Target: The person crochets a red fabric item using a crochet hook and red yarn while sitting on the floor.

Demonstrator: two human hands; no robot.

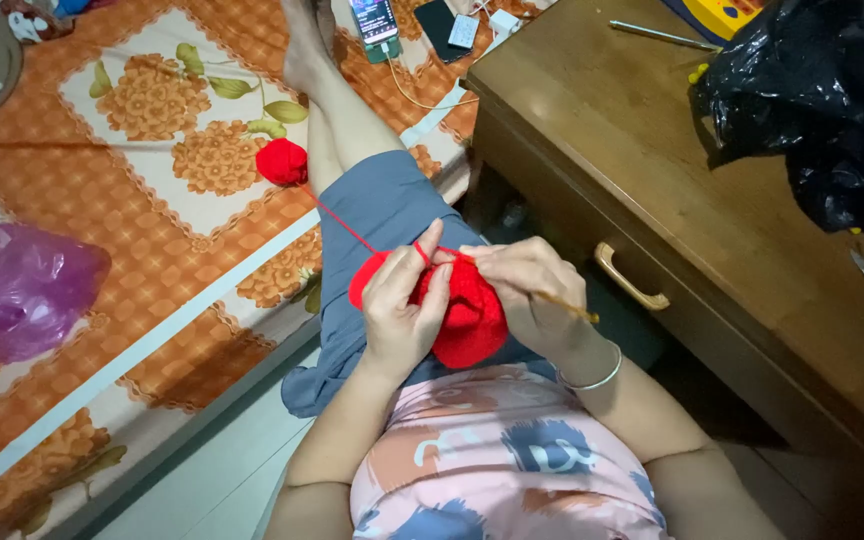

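**A:** What surrounds me, biggest first?

**B:** The bed [152, 230], under an orange quilted cover with a flower print, fills the left side. On the right stands a brown wooden desk [712, 190] with a brass drawer pull [630, 280] and a crumpled, glossy black plastic bag [812, 100] on top.

**A:** And the work itself?

**B:** I see it in the lap, over the grey skirt: a red crocheted piece [470, 318], rounded and soft. Its strand [337, 215] runs taut up to a small ball of red yarn [282, 161] beside the knee on the bed.

**A:** The fingers?

**B:** My left hand [402, 300] is closed on the piece's edge, forefinger lifted with the strand over it. My right hand [527, 285] pinches a thin crochet hook [570, 307], its golden-brown shaft poking out; the tip is hidden, probably inside a stitch.

**A:** How do I do this well?

**B:** I'd judge: keep the strand tension even off that forefinger, and turn the piece rather than the wrist.
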